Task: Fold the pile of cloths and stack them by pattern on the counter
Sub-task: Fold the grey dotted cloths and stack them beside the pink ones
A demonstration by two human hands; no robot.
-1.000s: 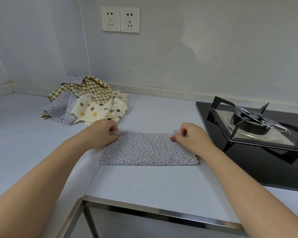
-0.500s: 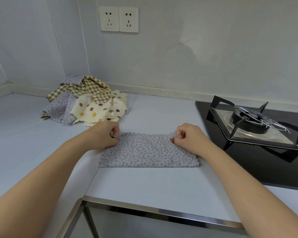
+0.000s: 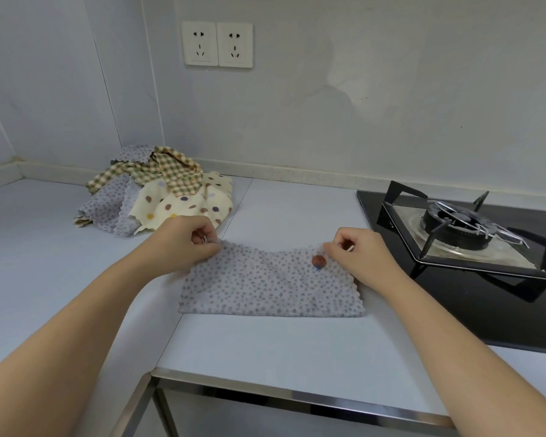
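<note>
Grip: left hand [image 3: 183, 244] pinches the far left corner of the grey dotted cloth [image 3: 265, 288] between thumb and curled fingers; right hand [image 3: 360, 257] pinches the far right corner in the same way. Both corners appear slightly raised, and the far edge dips in a shallow curve between them. The near edge lies flat and straight on the counter [image 3: 281, 342], in front of the person.

Handling (judged): the cloth is light, soft and limp, with no stiffness of its own, so any unsupported span will sag. It is best held at paired corners, as shown, so that the edge between them stays taut and square. It is neither slippery nor fragile. A small reddish-brown mark [image 3: 318, 261] sits on the cloth just beside the right hand; what it is cannot be told.

Orientation: the cloth forms a rectangle whose long axis runs left to right, roughly parallel to the metal edge strip [image 3: 297, 395] at the counter front. Its short axis points away from the person. The right-hand end shows a scalloped hem.

Surroundings: the unfolded pile [image 3: 120, 203] lies near the far left, with a checked cloth [image 3: 174, 171] on top and a cream spotted cloth [image 3: 183, 203] nearest the left hand. A gas hob [image 3: 460, 228] stands to the right, apart from the cloth.
</note>
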